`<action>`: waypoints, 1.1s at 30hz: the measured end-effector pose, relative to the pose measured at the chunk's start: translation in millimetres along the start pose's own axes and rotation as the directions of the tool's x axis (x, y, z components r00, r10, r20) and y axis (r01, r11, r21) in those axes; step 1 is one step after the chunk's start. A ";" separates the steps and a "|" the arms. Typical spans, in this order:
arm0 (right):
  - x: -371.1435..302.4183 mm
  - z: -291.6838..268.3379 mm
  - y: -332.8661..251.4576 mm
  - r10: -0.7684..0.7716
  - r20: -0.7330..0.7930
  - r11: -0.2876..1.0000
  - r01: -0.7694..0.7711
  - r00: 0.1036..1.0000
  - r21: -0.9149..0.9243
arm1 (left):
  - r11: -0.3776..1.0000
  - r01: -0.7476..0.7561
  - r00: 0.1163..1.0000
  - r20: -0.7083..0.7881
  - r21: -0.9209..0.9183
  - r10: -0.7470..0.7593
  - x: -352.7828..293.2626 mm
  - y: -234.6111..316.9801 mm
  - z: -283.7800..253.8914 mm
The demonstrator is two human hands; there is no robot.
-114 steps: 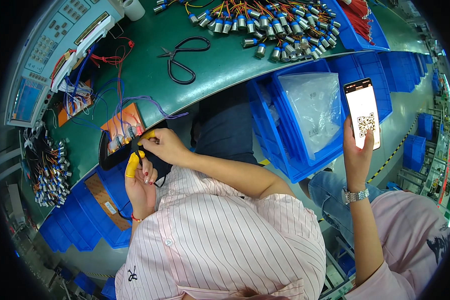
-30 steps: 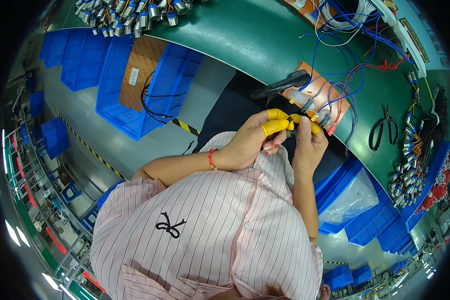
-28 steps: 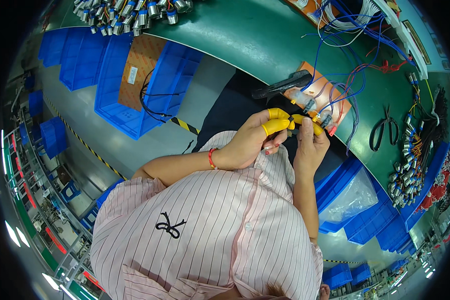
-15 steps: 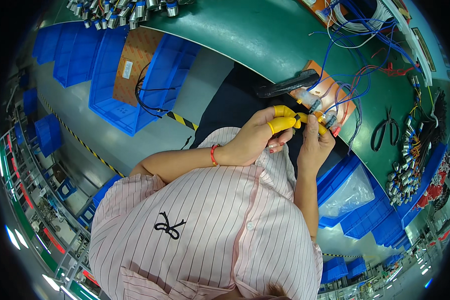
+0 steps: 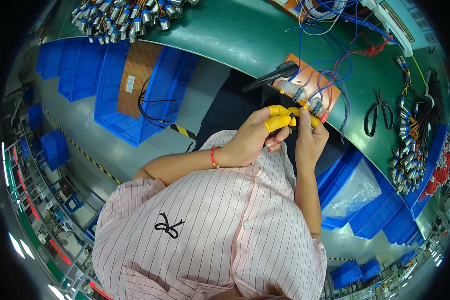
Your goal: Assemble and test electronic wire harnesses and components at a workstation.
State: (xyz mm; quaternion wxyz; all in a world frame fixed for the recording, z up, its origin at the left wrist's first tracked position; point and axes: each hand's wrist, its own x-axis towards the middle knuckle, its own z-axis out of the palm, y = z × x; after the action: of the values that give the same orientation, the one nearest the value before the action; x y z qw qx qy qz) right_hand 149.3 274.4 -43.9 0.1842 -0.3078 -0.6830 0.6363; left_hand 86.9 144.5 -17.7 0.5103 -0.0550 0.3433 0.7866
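Note:
My left hand (image 5: pixel 255 137) wears yellow finger cots on its thumb and forefinger, which pinch a small black piece (image 5: pixel 292 117). My right hand (image 5: pixel 311 140) meets it from the other side, fingers closed and a yellow cot on the forefinger. What lies between the right thumb and forefinger is mostly hidden. Just beyond the fingers an orange block (image 5: pixel 312 75) rests at the bench edge. Along its near side sit clear and dark connectors (image 5: pixel 315 105) and a red clip (image 5: pixel 324 117), with blue, purple and red wires (image 5: pixel 346 75) rising from it.
A long black strip (image 5: pixel 272 76) lies left of the block on the green bench (image 5: pixel 225 40). Black scissors (image 5: pixel 378 114) lie to the right, beside wired metal cylinders (image 5: pixel 407 145). More cylinders (image 5: pixel 130 17) are heaped far left. Blue bins (image 5: pixel 150 112) stand below the bench at both sides.
The view has shifted, so the bench and block appear farther left. Both hands stay together in nearly the same pose, with the small black piece still in the left fingers.

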 end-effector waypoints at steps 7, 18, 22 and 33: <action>-2.7 2.7 14.7 0.149 0.080 0.964 -0.163 0.986 0.212 | 1.000 -0.014 1.000 -0.022 -0.008 0.014 0.1 -0.9 -3.1; -0.1 -0.9 2.2 0.205 0.058 0.958 -0.212 0.977 0.195 | 1.000 -0.009 0.999 -0.034 0.001 0.009 7.0 -1.7 9.2; 5.8 -17.3 17.3 0.339 0.093 0.913 -0.351 0.936 0.208 | 1.000 0.002 0.999 -0.039 0.019 -0.002 10.2 -3.7 13.1; -20.7 -66.2 -20.7 0.127 0.040 0.986 -0.121 0.991 -0.115 | 0.998 -0.060 0.996 -0.061 -0.006 0.059 14.8 -4.6 18.8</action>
State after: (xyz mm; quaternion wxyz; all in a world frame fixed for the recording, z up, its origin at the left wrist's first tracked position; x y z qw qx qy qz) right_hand 203.4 310.9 -12.6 0.1104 -0.3444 -0.7013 0.6142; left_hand 88.8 168.2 -12.1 0.4758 -0.0706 0.3570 0.8007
